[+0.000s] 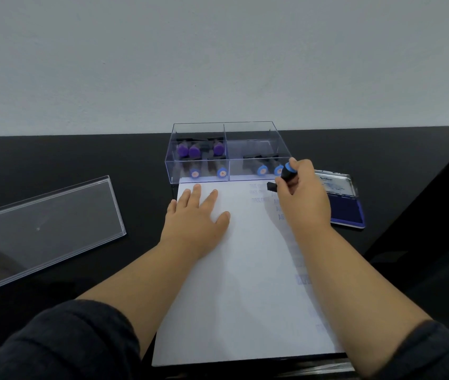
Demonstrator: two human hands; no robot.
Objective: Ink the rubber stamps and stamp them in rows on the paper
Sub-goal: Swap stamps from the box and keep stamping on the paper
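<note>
Two bare hands are at work on the paper (245, 283), which lies nearest me on the black desk (67, 160) and runs away toward the stamp box. My left hand (196, 215) lies flat on the sheet's far left part, fingers straight and spread, pinning it down. My right hand (300, 198) is over the far right corner, its grip curled round the black body of a rubber stamp (287, 172) with a blue cap, the stamp tilted and its foot at or just above the sheet; I cannot tell whether it touches. Faint blue impressions (260, 192) sit in short rows beside it, and more run down the right edge under my forearm.

I judge the step in hand to be stamping, part way through a row near the top. The next move calls for squaring the stamp's foot to the paper, pressing straight down beside the last mark, and lifting cleanly so nothing smears.

Just right of that hand lies the open ink pad (344, 207), for re-inking. Farther off, the clear divided box (229, 152) holds the other stamps, purple-capped and blue-capped. A clear lid (39, 229) rests well to the left.
</note>
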